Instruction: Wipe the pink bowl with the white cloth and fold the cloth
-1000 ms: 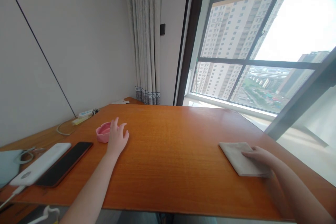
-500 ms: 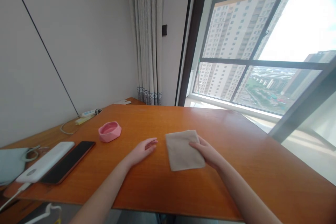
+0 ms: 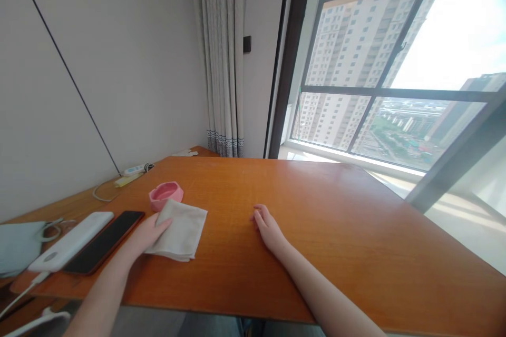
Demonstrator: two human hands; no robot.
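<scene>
A folded light-grey cloth (image 3: 182, 231) is gripped at its left edge by my left hand (image 3: 152, 230), thumb on top and the other fingers hidden underneath. The cloth's far corner overlaps the near side of a pink faceted bowl (image 3: 164, 190) in view. My right hand (image 3: 269, 227) is over the middle of the table, apart from the cloth, with its fingers loosely curled and nothing seen in them.
Left of the cloth, a dark phone (image 3: 103, 242) and a white power bank (image 3: 71, 239) with a cable lie on the wooden table (image 3: 316, 205). A power strip (image 3: 133, 170) sits by the wall. A window (image 3: 395, 73) is at the right.
The cloth has passed from my right hand to my left and moved left, beside the pink bowl. My right hand has let go and shifted left.
</scene>
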